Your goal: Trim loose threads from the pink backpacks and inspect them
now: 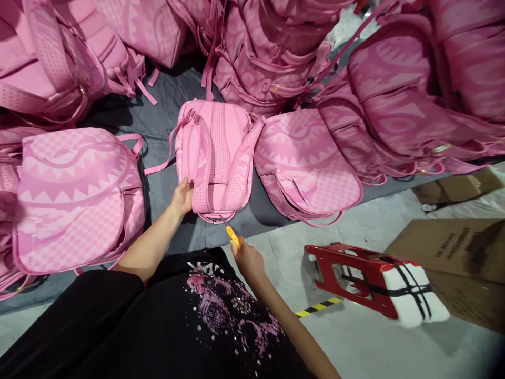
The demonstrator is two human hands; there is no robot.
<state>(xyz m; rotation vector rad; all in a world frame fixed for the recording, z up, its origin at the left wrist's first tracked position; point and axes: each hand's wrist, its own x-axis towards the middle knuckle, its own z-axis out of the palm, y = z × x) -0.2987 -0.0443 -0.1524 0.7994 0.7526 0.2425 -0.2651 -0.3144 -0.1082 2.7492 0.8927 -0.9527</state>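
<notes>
A small pink backpack (233,195) lies straps-up on the grey-covered table in front of me. Its top handle end points toward my body. My left hand (182,197) holds the backpack's left side, the thumb over its edge. In my right hand (248,259) are yellow-handled snips (232,236), their thin dark tip touching or very near the top loop and zip edge. My fingers hide part of the handle. Close on the right lies another pink backpack (311,158), front up, with a shark-teeth print. A larger pink backpack (79,195) rests to the left.
Stacked pink backpacks (272,63) fill the back, with more at the right (394,89) and upper left (43,63). A red stool (355,273) with a white, black-strapped top stands on the floor, beside a cardboard box (453,252). Yellow-black tape (319,306) marks the floor.
</notes>
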